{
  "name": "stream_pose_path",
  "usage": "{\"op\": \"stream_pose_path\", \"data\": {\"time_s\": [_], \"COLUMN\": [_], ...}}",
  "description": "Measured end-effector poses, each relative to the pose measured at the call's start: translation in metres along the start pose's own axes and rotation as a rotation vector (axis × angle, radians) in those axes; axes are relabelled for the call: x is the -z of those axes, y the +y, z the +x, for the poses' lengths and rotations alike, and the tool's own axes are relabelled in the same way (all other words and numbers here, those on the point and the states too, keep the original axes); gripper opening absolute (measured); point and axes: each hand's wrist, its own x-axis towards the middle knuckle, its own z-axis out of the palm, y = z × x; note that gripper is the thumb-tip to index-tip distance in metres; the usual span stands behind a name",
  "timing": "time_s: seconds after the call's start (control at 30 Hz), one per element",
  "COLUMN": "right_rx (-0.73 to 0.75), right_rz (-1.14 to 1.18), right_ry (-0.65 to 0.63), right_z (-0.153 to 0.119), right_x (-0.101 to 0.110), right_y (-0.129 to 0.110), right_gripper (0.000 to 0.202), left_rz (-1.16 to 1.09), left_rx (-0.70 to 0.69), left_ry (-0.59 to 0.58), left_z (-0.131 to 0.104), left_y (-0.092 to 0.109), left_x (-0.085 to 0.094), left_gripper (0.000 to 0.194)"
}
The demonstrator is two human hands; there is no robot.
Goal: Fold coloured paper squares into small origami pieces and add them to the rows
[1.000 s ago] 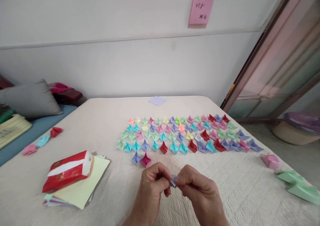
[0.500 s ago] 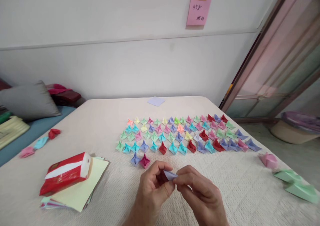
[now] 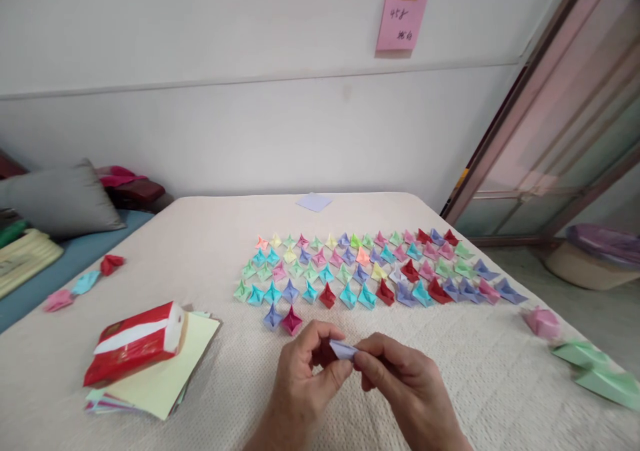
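Head view, left hand (image 3: 313, 374): forearm rises from the bottom edge, tilting to the right; index finger arched above, thumb stretched rightward below, a hollow between them.
Head view, right hand (image 3: 403, 378): comes in from the lower right, knuckles up, fingers curled, thumb and index tips aimed left.
Grip: narrow pinch on both sides; both hands hold the same folded lilac paper (image 3: 343, 350), left at its left part, right at its right end.
Lilac paper, whereabouts: between the fingertips, in front of the magenta boat (image 3: 292, 320) and slightly to its right.
Lilac paper, direction: long axis crosswise, dipping gently to the right; pointed tip faces left and slightly up.
Boat rows (image 3: 349, 296): beyond the hands, on the pale quilted cover (image 3: 210, 258).
Red packet (image 3: 137, 341): left, atop the paper stack (image 3: 170, 378).
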Motion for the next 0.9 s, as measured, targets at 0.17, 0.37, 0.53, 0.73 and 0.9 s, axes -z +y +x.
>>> {"op": "stream_pose_path", "data": {"time_s": [0.17, 0.37, 0.53, 0.73, 0.9], "right_rx": [0.040, 0.006, -0.041, -0.090, -0.128], "right_rz": [-0.010, -0.038, -0.008, -0.018, 0.023], "right_ry": [0.030, -0.017, -0.029, -0.046, -0.065], "right_z": [-0.003, -0.004, -0.001, 0.000, -0.001], "right_x": [-0.001, -0.003, -0.004, -0.004, -0.005], "right_y": [-0.003, -0.008, -0.003, -0.008, -0.008], "right_gripper": [0.022, 0.023, 0.021, 0.026, 0.026], "left_rz": [-0.113, -0.073, -0.054, 0.030, 0.041], "left_rx": [0.081, 0.103, 0.134, 0.092, 0.088], "left_ry": [-0.012, 0.047, 0.015, 0.010, 0.043], "left_z": [0.002, 0.000, 0.000, -0.001, 0.000], "left_y": [0.004, 0.009, 0.012, 0.015, 0.015], "left_x": [-0.001, -0.002, -0.002, -0.003, -0.004], "left_gripper": [0.015, 0.014, 0.013, 0.017, 0.018]}}
